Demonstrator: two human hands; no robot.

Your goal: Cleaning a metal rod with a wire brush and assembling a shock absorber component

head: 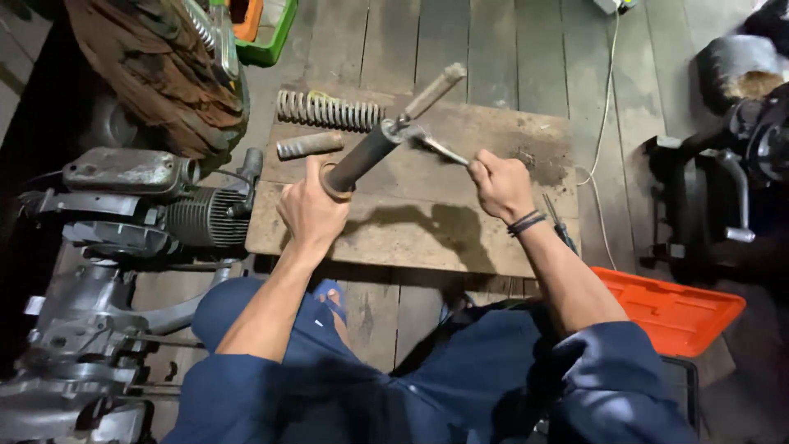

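Engine [131, 214] at far left, lower part cut by frame edge. Left hand [311, 210] raised over wooden board [411, 222], fingers closed round near end of dark tube [362, 156]; tube slants up and away, light rod [434, 90] protruding from far end. Coil spring [329, 109] and short cylinder [309, 145] lie on board behind. Right hand [500, 182] fisted on wrench [437, 146], head at tube's far end; wrench handle hidden in fist. Orange case [670, 311] at right, partly behind forearm.

Dark blue rolled sleeves and trousers, blue sandals, dark bands (several) around the right wrist.
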